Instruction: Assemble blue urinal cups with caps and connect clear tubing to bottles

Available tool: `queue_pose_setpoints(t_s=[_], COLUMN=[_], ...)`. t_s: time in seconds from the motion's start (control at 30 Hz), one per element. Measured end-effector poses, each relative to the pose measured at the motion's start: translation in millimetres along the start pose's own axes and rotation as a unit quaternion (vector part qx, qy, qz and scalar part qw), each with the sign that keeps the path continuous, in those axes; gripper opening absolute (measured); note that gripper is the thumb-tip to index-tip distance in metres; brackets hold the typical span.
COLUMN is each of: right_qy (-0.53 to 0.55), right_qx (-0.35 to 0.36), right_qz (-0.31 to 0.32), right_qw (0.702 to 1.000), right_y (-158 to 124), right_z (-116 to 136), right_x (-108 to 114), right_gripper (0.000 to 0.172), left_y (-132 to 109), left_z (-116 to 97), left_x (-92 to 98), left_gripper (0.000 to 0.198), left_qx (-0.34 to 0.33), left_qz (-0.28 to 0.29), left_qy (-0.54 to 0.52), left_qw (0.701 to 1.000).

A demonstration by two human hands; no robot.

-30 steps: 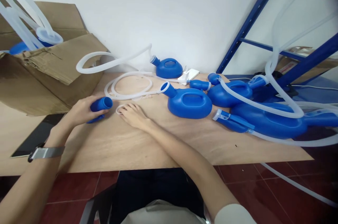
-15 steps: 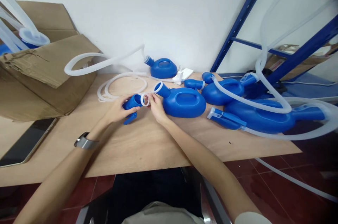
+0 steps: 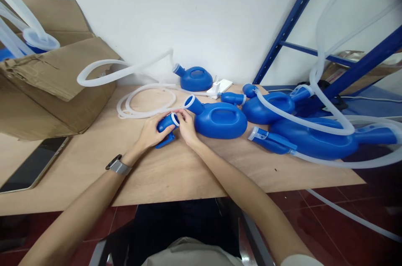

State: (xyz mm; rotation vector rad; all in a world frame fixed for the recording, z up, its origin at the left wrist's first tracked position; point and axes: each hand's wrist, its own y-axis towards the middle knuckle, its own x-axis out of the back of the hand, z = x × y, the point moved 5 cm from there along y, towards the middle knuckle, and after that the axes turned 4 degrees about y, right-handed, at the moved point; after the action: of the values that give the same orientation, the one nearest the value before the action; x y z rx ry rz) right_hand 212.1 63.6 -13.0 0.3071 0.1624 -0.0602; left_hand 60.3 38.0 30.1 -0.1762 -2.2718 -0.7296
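Note:
My left hand (image 3: 153,131) is wrapped round a short blue plastic funnel piece (image 3: 165,122) with a small handle, its mouth tilted up to the right. At that mouth sits a white ring (image 3: 175,119), pinched by the fingers of my right hand (image 3: 186,127). Ring and rim are touching; how firmly the ring is seated I cannot tell. Just right of my right hand stands a blue bottle (image 3: 220,121) with a carrying handle and an open neck with a white rim. Behind it is another blue bottle (image 3: 196,78), with a tube on its neck.
A cardboard box (image 3: 56,86) with tubes stands at the left, near a phone-like device (image 3: 31,165). A coiled tube (image 3: 127,111) lies behind my hands. More blue bottles (image 3: 314,138) and a small blue receptacle (image 3: 271,141) crowd the right, before a blue shelf frame (image 3: 289,23).
My left hand has moved right with the blue funnel piece. The white ring, held apart in front of the mouth before, is now against its rim.

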Motion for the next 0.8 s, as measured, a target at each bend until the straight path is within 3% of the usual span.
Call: queue_pose_setpoints(t_s=[0.17, 0.4, 0.6, 0.8], right_qy=[0.019, 0.007, -0.012, -0.038], right_qx=[-0.021, -0.028, -0.01, 0.044], right_qz=[-0.005, -0.044, 0.009, -0.016], right_qw=[1.0, 0.999, 1.0, 0.998], right_y=[0, 1, 0, -2], right_z=[-4, -9, -1, 9], right_x=[0, 9, 3, 7], right_gripper=[0.022, 0.026, 0.049, 0.057], left_y=[-6, -8, -12, -13], left_z=[12, 25, 26, 26], left_x=[0.0, -3.1, 1.4, 0.2], left_gripper=[0.059, 0.06, 0.062, 0.065], left_qx=[0.034, 0.155, 0.133, 0.106], left_qz=[-0.03, 0.011, -0.004, 0.003], left_qy=[-0.072, 0.006, 0.064, 0.062], left_qw=[0.996, 0.988, 0.989, 0.992])
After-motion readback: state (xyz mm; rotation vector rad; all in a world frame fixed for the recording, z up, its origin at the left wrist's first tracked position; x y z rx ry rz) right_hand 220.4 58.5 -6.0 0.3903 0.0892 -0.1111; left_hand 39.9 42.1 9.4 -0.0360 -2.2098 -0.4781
